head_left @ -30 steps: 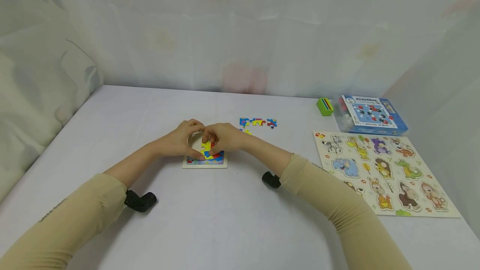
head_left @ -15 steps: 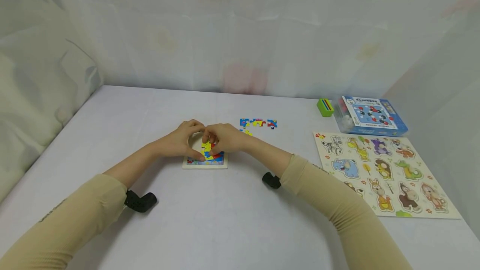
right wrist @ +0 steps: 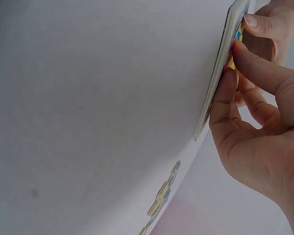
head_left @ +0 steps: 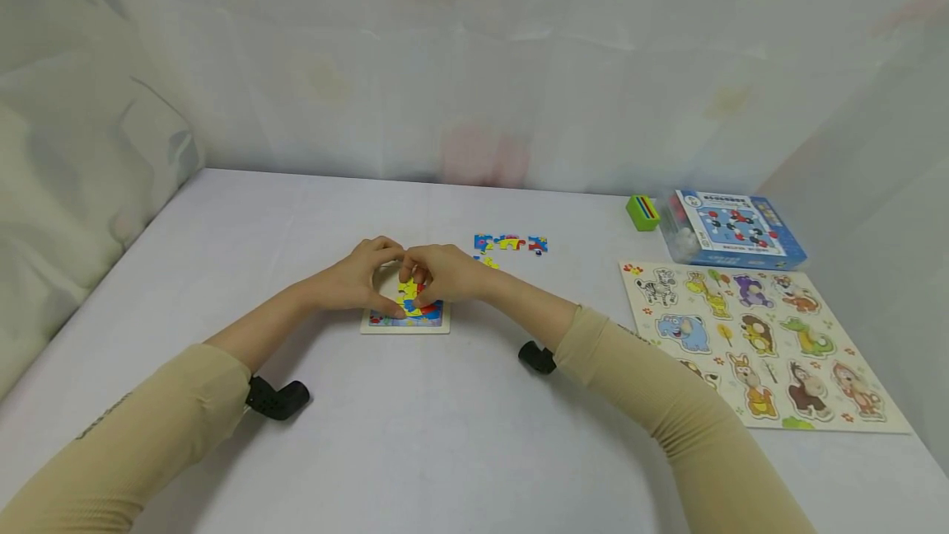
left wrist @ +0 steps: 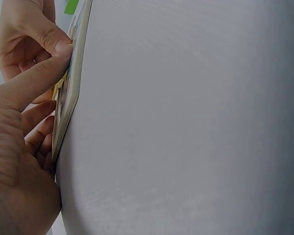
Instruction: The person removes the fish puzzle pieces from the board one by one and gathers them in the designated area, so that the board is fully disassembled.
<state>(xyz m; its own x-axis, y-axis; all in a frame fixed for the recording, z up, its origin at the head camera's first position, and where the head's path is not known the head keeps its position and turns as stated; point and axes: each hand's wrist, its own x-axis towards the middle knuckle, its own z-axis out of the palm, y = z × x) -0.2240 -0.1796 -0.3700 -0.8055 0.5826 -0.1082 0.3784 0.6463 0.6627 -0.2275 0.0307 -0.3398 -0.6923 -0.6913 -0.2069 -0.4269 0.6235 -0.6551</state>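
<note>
A small jigsaw board (head_left: 405,331) with a pale frame lies on the white table, its lower part filled with a blue, yellow and red picture. My left hand (head_left: 356,277) holds the board from the left, thumb on the pieces and the other fingers at the frame's far side. From the right, my right hand (head_left: 454,272) pinches a puzzle piece (right wrist: 232,62) low over the board; fingers hide most of that piece. Yellow pieces (head_left: 406,288) show between the hands. Beyond the right hand lie several loose puzzle pieces (head_left: 510,243), partly covered by the wrist.
A large animal puzzle board (head_left: 715,376) lies at the right. Behind it stand a blue-lidded clear box (head_left: 734,227) and a green striped block (head_left: 642,213). Black wrist devices (head_left: 278,399) sit under both forearms. White curtains hang around the table.
</note>
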